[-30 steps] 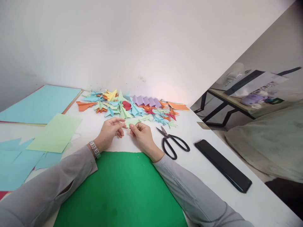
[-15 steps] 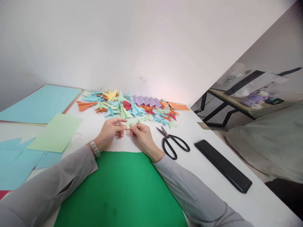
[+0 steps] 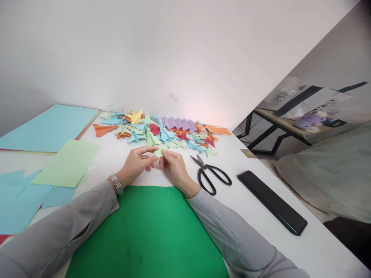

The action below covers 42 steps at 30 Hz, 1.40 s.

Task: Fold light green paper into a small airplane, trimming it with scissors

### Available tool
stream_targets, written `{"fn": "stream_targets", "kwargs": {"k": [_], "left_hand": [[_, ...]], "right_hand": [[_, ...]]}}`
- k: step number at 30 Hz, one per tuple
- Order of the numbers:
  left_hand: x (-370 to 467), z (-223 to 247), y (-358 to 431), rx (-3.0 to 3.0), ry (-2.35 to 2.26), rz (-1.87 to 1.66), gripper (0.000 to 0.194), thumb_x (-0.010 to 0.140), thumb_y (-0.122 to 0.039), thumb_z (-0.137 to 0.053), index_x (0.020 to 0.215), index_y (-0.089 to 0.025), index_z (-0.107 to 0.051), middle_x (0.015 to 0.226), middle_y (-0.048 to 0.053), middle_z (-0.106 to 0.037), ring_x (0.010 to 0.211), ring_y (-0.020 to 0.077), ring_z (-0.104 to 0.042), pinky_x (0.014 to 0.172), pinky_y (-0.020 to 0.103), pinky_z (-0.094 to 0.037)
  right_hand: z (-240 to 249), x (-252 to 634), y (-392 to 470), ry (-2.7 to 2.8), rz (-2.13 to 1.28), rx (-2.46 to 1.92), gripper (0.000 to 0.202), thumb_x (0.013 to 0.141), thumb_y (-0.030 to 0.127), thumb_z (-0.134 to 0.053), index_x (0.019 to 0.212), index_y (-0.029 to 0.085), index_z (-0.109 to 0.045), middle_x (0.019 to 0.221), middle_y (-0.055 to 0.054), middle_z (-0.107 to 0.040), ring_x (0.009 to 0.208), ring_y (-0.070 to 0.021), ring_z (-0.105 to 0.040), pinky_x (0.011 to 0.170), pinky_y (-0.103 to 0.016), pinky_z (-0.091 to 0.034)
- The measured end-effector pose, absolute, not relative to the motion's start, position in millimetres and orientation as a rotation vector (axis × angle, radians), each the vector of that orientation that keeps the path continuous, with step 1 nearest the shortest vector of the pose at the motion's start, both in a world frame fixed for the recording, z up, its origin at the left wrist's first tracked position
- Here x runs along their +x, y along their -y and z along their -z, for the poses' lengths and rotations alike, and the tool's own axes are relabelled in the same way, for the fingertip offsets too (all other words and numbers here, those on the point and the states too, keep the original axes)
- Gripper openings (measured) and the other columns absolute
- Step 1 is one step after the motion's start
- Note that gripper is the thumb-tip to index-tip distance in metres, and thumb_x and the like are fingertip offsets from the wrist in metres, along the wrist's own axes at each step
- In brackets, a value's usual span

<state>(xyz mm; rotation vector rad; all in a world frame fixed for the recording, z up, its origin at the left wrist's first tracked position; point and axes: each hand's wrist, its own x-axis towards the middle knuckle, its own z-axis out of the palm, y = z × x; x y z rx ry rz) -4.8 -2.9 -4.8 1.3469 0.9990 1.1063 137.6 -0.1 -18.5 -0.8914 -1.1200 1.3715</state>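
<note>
1. Green sheet [image 3: 145,231]: lies flat.
2. Your left hand [image 3: 133,164], beyond the sheet: fingers curved; hold cannot be told.
3. Your right hand [image 3: 176,166], likewise: thumb and finger pinched.
4. Pale-green paper [image 3: 158,153], in that pinch beyond the sheet: grip lightly, edges flat.

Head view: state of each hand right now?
Left hand: fingers curled beside the small light-green paper; whether it grips cannot be told.
Right hand: closed, holding that paper between thumb and fingers.

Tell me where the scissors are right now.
In the head view, the scissors lie right of centre on the white table, between the right hand and the long black object.
</note>
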Motion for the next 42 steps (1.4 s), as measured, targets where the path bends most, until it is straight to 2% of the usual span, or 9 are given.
{"fn": "stream_targets", "kwargs": {"k": [3,7,11,14,19,23,33,38,42], "left_hand": [[-5,3,3,1.351,-1.019,-1.081,0.032,0.067,-0.019,-0.063,0.098,-0.010,-0.065,0.050,-0.002,-0.059,0.042,0.0094,-0.050,0.046,0.024,-0.043],[-5,2,1,1.301,-0.993,-1.133,0.023,0.068,-0.022,-0.062,0.088,-0.012,-0.066,0.069,0.002,-0.063,0.055,0.0113,-0.057,0.054,0.026,-0.048],[-3,2,-1,1.164,-0.964,-1.229,0.029,0.066,-0.031,-0.069,0.087,-0.013,-0.062,0.080,0.004,-0.062,0.072,0.0145,-0.058,0.053,0.025,-0.049],[-2,2,-2,1.111,-0.980,-1.237,0.035,0.064,-0.033,-0.072,0.089,-0.012,-0.060,0.076,0.002,-0.061,0.067,0.0124,-0.057,0.050,0.022,-0.047],[-2,3,-2,1.162,-0.997,-1.183,0.034,0.060,-0.031,-0.075,0.083,-0.011,-0.062,0.058,-0.002,-0.058,0.051,0.0087,-0.052,0.049,0.022,-0.044],[-3,3,-2,1.163,-0.992,-1.185,0.031,0.058,-0.029,-0.076,0.080,-0.012,-0.064,0.060,-0.001,-0.061,0.049,0.0089,-0.053,0.050,0.023,-0.045],[-3,-1,0,1.124,-0.975,-1.180,0.027,0.053,-0.025,-0.078,0.075,-0.013,-0.068,0.061,0.000,-0.065,0.052,0.0099,-0.055,0.049,0.023,-0.044],[-6,2,-3,0.983,-0.906,-1.206,0.021,0.055,-0.023,-0.077,0.072,-0.015,-0.069,0.063,0.001,-0.067,0.055,0.0116,-0.058,0.055,0.025,-0.046],[-5,1,-2,0.987,-0.894,-1.219,0.018,0.055,-0.023,-0.077,0.070,-0.015,-0.070,0.065,0.002,-0.068,0.058,0.0128,-0.059,0.057,0.026,-0.046]], "right_hand": [[18,137,0,1.120,-1.355,-0.916,0.037,0.074,0.043,-0.059,0.049,0.016,-0.058,0.042,0.001,-0.053,0.042,-0.0093,-0.044,0.047,-0.024,-0.033],[16,138,2,1.201,-1.293,-0.979,0.032,0.070,0.032,-0.059,0.042,0.016,-0.054,0.038,0.002,-0.051,0.039,-0.0086,-0.042,0.047,-0.024,-0.032],[14,140,6,1.410,-1.240,-1.031,0.032,0.067,0.025,-0.056,0.037,0.017,-0.049,0.034,0.004,-0.046,0.036,-0.0069,-0.037,0.044,-0.023,-0.028],[12,141,9,1.514,-1.236,-1.021,0.032,0.066,0.024,-0.055,0.036,0.018,-0.044,0.034,0.005,-0.042,0.035,-0.0057,-0.032,0.041,-0.023,-0.024],[11,140,12,1.637,-1.244,-1.003,0.032,0.065,0.025,-0.053,0.038,0.018,-0.038,0.034,0.007,-0.037,0.036,-0.0046,-0.027,0.040,-0.022,-0.018],[13,140,12,1.659,-1.230,-0.995,0.033,0.066,0.026,-0.054,0.039,0.018,-0.037,0.035,0.008,-0.034,0.037,-0.0042,-0.024,0.041,-0.022,-0.017],[16,140,7,1.558,-1.237,-0.959,0.051,0.082,0.048,-0.050,0.041,0.017,-0.048,0.039,0.002,-0.046,0.041,-0.0085,-0.040,0.048,-0.024,-0.032],[20,139,4,1.401,-1.216,-0.959,0.038,0.077,0.042,-0.058,0.049,0.018,-0.049,0.043,0.003,-0.047,0.043,-0.0091,-0.041,0.048,-0.024,-0.034],[19,139,5,1.360,-1.049,-0.995,0.015,0.072,0.031,-0.063,0.073,0.020,-0.053,0.061,0.004,-0.053,0.053,-0.0106,-0.048,0.048,-0.022,-0.037]]}}
